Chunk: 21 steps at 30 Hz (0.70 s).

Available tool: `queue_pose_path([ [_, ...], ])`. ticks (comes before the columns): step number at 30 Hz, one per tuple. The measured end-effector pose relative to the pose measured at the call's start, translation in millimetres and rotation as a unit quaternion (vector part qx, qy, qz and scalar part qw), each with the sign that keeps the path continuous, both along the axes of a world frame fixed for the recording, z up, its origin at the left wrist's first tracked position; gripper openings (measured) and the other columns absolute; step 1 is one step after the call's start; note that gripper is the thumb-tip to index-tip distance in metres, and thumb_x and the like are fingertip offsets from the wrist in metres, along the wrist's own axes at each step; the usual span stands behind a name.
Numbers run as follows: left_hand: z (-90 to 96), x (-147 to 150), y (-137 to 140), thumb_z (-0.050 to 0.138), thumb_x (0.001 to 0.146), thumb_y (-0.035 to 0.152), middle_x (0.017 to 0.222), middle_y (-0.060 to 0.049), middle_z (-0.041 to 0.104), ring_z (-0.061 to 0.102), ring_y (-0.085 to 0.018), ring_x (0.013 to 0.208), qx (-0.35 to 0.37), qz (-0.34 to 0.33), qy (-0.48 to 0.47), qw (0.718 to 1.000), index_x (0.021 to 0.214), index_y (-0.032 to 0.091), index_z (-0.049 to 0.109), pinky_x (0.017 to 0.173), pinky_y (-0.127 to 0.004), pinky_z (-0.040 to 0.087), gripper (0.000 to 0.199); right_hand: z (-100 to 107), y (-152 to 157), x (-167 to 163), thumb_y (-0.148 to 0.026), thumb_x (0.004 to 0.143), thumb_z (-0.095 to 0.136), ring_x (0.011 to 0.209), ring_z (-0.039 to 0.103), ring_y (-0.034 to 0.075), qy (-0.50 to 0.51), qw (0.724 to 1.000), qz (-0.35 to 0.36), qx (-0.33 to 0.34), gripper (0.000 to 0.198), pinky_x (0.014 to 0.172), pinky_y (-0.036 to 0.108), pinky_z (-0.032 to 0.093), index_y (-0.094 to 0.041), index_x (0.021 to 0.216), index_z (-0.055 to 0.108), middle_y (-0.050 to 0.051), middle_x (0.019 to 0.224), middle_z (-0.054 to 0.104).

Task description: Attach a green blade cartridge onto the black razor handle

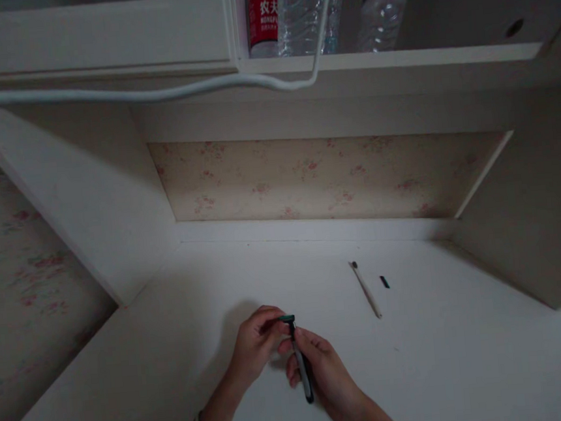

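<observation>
A razor [302, 368] with a dark and grey handle is held up over the white desk [208, 282], its green-topped head uppermost. My right hand [324, 367] is closed around the handle, thumb along its upper part. With the fingertips, my left hand [256, 340] pinches the left end of the head; a silver bangle circles that wrist. Further back on the desk lies a slim brush with a pale handle [367, 293] and a small dark tip. Just right of it rests a small black strip [384, 282].
Above the desk, a shelf [395, 60] holds several plastic bottles [263, 15]. A white lamp arm or thick cable [152, 90] runs across in front of it. Side panels [511, 216] bound the desk, with floral wallpaper [307, 175] at the back.
</observation>
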<state>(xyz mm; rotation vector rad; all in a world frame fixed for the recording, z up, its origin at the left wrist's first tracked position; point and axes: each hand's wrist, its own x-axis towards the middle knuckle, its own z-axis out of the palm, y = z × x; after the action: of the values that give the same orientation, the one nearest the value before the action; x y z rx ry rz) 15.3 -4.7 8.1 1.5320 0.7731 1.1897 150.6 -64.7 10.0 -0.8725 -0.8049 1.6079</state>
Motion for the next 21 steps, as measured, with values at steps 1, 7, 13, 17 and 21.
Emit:
queue_pose_path([
  [1,-0.6,-0.3,-0.3,0.062,0.08,0.031,0.09,-0.006,0.06,0.06,-0.017,0.082,0.017,0.005,0.008,1.0,0.089,0.016,0.068,0.072,-0.027,0.049,0.017,-0.5,0.3,-0.3,-0.051,0.086,0.053,0.047,0.053,0.007,-0.006,1.0,0.003,0.001,0.042,0.045,0.02,0.042,-0.011,0.089,0.065,0.009,0.085,0.064],
  [7,0.0,-0.3,1.4,0.059,0.083,0.029,0.089,-0.006,0.061,0.059,-0.017,0.084,0.049,0.052,0.033,0.997,0.087,0.017,0.067,0.075,-0.027,0.048,0.015,-4.4,2.8,6.0,-0.046,0.079,0.065,0.065,0.055,0.011,-0.114,0.992,-0.021,0.045,0.038,0.058,0.023,0.047,-0.021,0.107,0.065,0.004,0.092,0.057],
  [13,-4.4,1.5,3.7,0.065,0.078,0.033,0.097,-0.006,0.059,0.058,-0.016,0.083,-0.002,0.033,0.031,0.999,0.096,0.018,0.066,0.074,-0.027,0.049,0.024,-0.8,6.9,22.5,-0.037,0.084,0.059,0.087,0.058,0.019,-0.29,0.942,-0.085,0.145,0.03,0.073,0.029,0.05,-0.024,0.11,0.066,0.005,0.097,0.059],
  [17,-7.7,3.9,1.5,0.068,0.074,0.035,0.114,-0.009,0.054,0.057,-0.014,0.079,-0.078,-0.011,0.039,0.996,0.112,0.02,0.06,0.067,-0.026,0.048,0.042,-3.0,22.2,50.0,-0.04,0.084,0.055,0.085,0.062,0.02,-0.398,0.897,-0.156,0.114,0.035,0.077,0.03,0.05,-0.018,0.109,0.066,0.008,0.098,0.065],
  [21,-10.6,5.7,2.3,0.066,0.076,0.037,0.108,-0.009,0.057,0.054,-0.013,0.076,-0.109,-0.004,0.05,0.993,0.114,0.018,0.058,0.066,-0.025,0.046,0.043,-4.0,44.5,95.7,-0.041,0.086,0.048,0.081,0.065,0.018,-0.607,0.772,-0.183,0.045,0.039,0.073,0.025,0.049,-0.016,0.111,0.065,0.007,0.098,0.069],
])
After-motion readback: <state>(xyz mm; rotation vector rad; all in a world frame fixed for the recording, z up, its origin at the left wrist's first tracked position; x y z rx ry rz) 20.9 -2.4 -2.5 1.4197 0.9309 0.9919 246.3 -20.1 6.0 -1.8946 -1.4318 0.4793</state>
